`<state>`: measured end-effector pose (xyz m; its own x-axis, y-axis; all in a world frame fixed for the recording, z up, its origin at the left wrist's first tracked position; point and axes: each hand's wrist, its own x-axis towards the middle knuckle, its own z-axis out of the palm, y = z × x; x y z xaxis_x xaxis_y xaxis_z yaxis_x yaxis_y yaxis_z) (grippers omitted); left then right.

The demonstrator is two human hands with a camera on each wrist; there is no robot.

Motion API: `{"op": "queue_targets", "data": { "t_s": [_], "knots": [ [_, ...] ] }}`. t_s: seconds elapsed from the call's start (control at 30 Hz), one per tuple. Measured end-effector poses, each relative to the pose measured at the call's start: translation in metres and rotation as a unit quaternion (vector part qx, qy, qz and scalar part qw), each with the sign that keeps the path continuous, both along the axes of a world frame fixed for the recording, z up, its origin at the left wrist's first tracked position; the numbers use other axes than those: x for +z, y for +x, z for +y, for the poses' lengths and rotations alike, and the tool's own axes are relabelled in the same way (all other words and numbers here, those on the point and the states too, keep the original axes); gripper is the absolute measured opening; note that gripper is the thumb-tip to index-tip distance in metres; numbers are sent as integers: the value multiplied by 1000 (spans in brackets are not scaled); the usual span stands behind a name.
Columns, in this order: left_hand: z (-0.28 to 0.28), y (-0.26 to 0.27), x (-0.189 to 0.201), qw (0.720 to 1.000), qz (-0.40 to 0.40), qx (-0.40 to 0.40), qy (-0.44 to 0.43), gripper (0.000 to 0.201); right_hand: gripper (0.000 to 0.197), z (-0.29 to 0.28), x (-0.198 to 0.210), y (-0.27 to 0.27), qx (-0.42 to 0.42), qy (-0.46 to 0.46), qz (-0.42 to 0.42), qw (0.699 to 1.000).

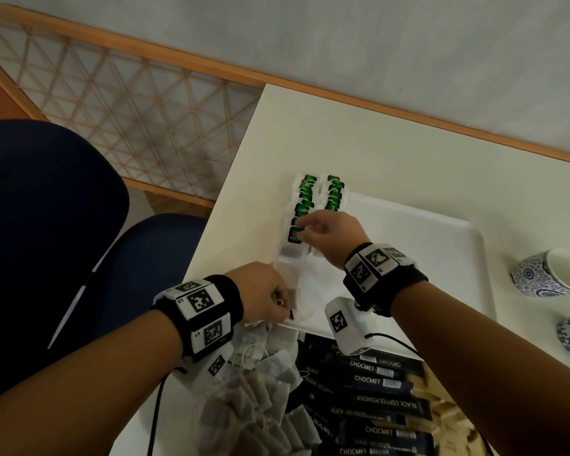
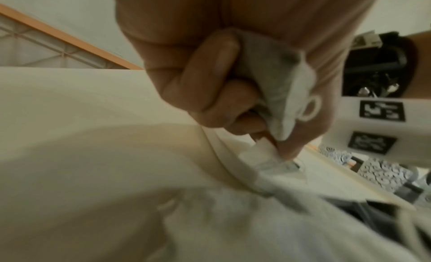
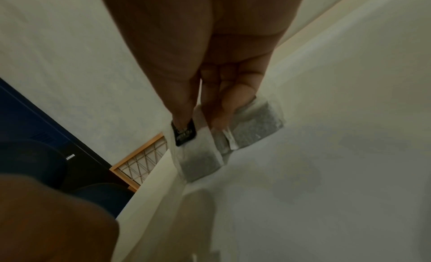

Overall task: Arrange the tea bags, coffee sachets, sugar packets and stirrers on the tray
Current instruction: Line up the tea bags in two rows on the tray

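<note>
A white tray (image 1: 425, 258) lies on the white table. Two rows of tea bags (image 1: 333, 192) with green tags run along its left end. My right hand (image 1: 301, 227) reaches over the near end of the left row and pinches the green tag of the nearest tea bag (image 1: 293, 240). The right wrist view shows the thumb on that tag (image 3: 184, 133) and fingers on the bag (image 3: 198, 160). My left hand (image 1: 283, 304) hovers at the tray's near left corner, fist curled round a few tea bags (image 2: 275, 77).
A heap of loose tea bags (image 1: 260, 396) lies at the table's near edge, with black coffee sachets (image 1: 375, 390) and tan packets (image 1: 448, 409) to its right. Two blue-patterned cups (image 1: 547, 274) stand right of the tray. A blue chair (image 1: 46, 241) sits left of the table.
</note>
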<state>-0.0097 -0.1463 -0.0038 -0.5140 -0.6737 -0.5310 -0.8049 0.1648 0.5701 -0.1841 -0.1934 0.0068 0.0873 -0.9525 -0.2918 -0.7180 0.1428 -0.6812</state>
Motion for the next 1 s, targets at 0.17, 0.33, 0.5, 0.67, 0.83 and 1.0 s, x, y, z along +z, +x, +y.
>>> {"op": "queue_targets", "data": {
  "t_s": [0.17,0.33,0.5,0.67,0.83,1.0],
  "knots": [
    [-13,1,8,988,90,120,-33,8,19,9,11,-7,-17,-54,-29,998],
    [-22,-4,15,945,182,272,-15,10,23,29,13,-19,-20,-64,-41,997],
    [-25,-15,21,901,249,351,46,9,20,42,14,-18,-28,36,-144,989],
    [-21,-26,26,883,299,346,101,7,32,40,19,-11,-64,64,-263,960],
    [-22,-25,27,879,313,345,102,13,39,37,19,-16,-78,30,-231,969],
    [-24,-20,22,858,329,368,144,32,29,29,15,-22,-96,-24,-145,985]
  ]
}}
